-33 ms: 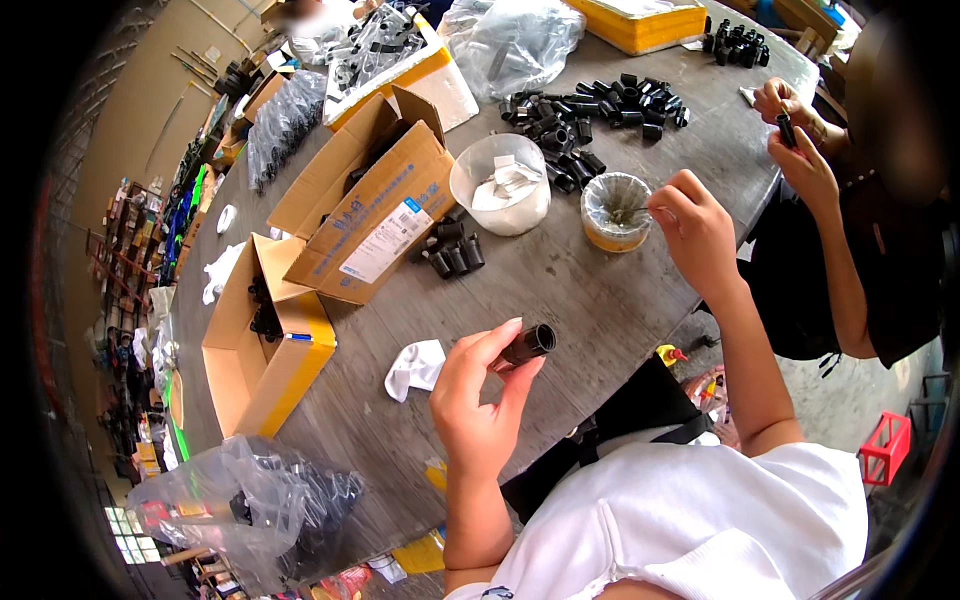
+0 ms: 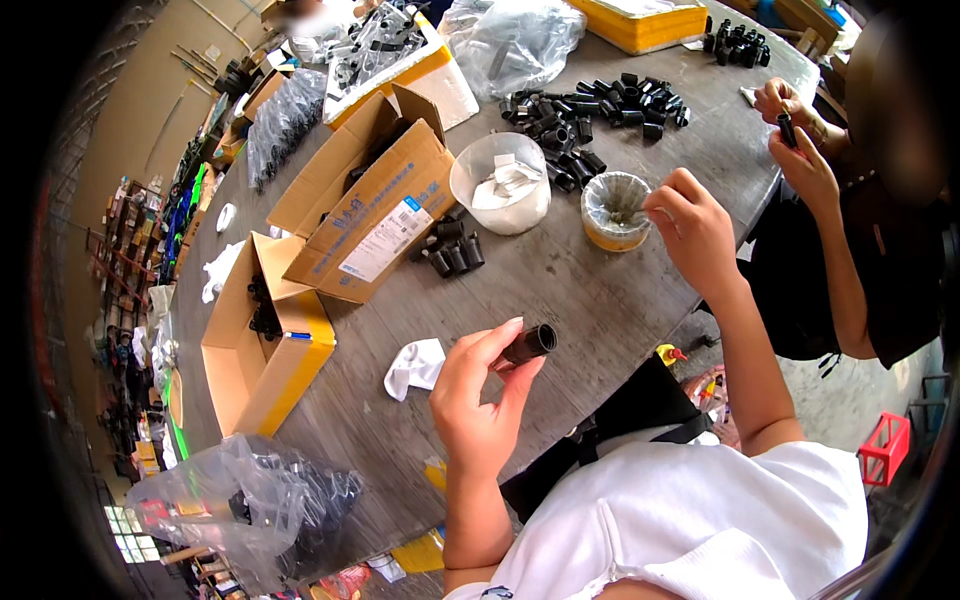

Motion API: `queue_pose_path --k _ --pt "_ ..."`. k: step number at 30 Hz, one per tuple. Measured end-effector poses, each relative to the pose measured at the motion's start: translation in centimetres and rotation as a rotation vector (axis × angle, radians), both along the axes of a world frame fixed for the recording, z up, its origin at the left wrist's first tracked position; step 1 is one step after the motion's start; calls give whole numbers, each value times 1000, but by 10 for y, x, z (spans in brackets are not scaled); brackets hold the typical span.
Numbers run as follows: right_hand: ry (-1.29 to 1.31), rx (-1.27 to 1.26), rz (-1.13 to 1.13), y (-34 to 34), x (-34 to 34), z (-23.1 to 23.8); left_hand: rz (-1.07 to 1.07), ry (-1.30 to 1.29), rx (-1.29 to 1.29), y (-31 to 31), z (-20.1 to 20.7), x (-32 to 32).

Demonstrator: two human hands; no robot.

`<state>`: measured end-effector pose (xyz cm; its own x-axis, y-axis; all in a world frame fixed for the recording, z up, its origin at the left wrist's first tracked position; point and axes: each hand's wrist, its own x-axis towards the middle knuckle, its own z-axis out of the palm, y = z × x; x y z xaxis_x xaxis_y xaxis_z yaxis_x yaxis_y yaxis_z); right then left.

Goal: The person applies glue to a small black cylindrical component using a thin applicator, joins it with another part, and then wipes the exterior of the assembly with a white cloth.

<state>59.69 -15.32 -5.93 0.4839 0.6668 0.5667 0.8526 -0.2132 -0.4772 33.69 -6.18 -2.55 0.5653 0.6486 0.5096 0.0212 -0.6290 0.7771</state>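
Observation:
My left hand point(image 2: 480, 400) is closed around a short black tube point(image 2: 530, 345), holding it between thumb and fingers with its hollow end facing up and to the right. My right hand point(image 2: 695, 225) is pinched at the rim of a small tub point(image 2: 615, 240) lined with clear plastic. Whatever sits between those fingertips is too small to make out. Some small greyish contents show at the bottom of the tub. Beside it stands a white translucent bucket point(image 2: 500, 215) with white pieces inside. Several similar black tubes point(image 2: 458, 255) stand in front of the bucket.
A pile of black tubes point(image 2: 640, 100) lies beyond the tub. Open cardboard boxes point(image 2: 370, 230) and a white cloth point(image 2: 413, 368) are to the left. A clear plastic bag point(image 2: 260, 500) lies near left. On the right, a co-worker's hands point(image 2: 805, 150) hold a black tube.
My right hand has shifted very slightly left and down at the tub's rim. My left hand and the tube have stayed in place.

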Motion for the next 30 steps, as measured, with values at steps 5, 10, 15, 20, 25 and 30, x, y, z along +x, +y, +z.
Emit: queue_pose_path --k 5,10,15,20,25,30 --pt "34 -89 27 2 0 4 -6 39 5 2 -2 -1" --pt "253 -48 -17 2 1 0 -9 48 -16 3 -6 -3" --pt "550 24 -54 -2 12 -12 -31 -49 -214 -2 -11 -3" --pt "974 220 55 -9 17 -20 -78 -127 -459 -6 -7 2" --pt "1086 289 134 -12 13 -26 -170 -200 -681 -11 3 8" --pt "938 351 95 -5 6 -24 -248 -329 -837 -10 -1 9"
